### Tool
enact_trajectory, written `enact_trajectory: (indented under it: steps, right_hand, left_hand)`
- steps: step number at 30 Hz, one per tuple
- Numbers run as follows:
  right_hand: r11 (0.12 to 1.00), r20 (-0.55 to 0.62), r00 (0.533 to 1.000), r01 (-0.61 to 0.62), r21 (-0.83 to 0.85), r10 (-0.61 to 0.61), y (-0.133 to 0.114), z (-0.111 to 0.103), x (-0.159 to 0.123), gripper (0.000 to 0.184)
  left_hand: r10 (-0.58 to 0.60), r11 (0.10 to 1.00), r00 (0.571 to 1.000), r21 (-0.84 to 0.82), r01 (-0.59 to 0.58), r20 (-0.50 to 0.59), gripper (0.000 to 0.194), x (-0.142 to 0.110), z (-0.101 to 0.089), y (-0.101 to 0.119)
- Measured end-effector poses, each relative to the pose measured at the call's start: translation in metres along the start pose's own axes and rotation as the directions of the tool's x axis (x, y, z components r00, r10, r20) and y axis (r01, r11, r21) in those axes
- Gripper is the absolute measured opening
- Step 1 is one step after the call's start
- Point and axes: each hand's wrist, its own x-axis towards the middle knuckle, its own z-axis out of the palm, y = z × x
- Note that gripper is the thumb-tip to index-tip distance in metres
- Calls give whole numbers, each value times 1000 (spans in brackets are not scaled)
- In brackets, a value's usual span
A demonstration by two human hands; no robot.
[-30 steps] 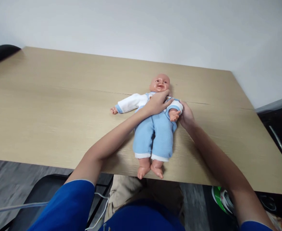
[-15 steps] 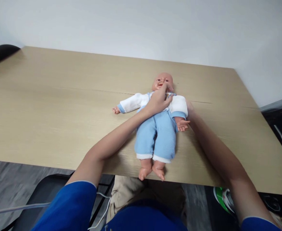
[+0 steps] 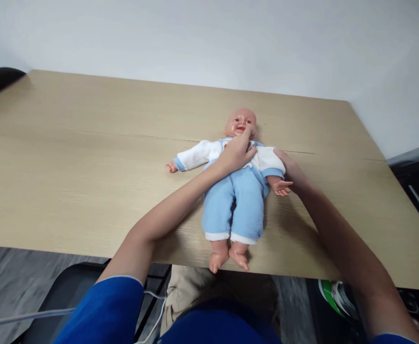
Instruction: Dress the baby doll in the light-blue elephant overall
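Observation:
A baby doll (image 3: 233, 205) in a white and light blue fleece outfit lies on its back, its feet at the table's near edge. Across its chest lies my left hand (image 3: 237, 152), fingers stretched up to the chin and thumb spread apart; the fingers' undersides are hidden. My right hand (image 3: 288, 168) is closed round the doll's sleeved arm (image 3: 272, 160) on the right, with the thumb on the upper sleeve and the other fingers hidden behind it. The doll's other arm (image 3: 197, 154) stretches out to the left on the table.
The wooden table (image 3: 88, 181) has a thin seam across it and backs onto a pale wall (image 3: 195, 43). A black chair (image 3: 64, 296) stands at the near left, with a pale cable across it. Dark items (image 3: 417, 191) sit beyond the right edge.
My right hand has shifted slightly right and toward me, and the doll's arm on that side has moved outward with it. My left hand has stayed on the chest.

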Motion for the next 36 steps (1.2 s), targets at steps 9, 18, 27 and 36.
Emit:
enact_trajectory:
  steps: [9, 18, 27, 36]
  right_hand:
    - [958, -18, 961, -277, -80, 276, 1, -47, -60, 94]
    - [960, -190, 979, -126, -252, 79, 33, -119, -32, 81]
    - [551, -105, 788, 321, -770, -607, 29, -77, -48, 49]
    - [888, 150, 941, 338, -312, -305, 25, -1, -67, 51]
  left_hand:
    - [20, 996, 999, 87, -23, 32, 30, -6, -10, 16]
    - [26, 985, 998, 171, -35, 57, 30, -1, -16, 10]
    - [42, 947, 997, 316, -58, 57, 32, -5, -21, 17]
    - [99, 937, 992, 327, -119, 76, 30, -12, -30, 32]
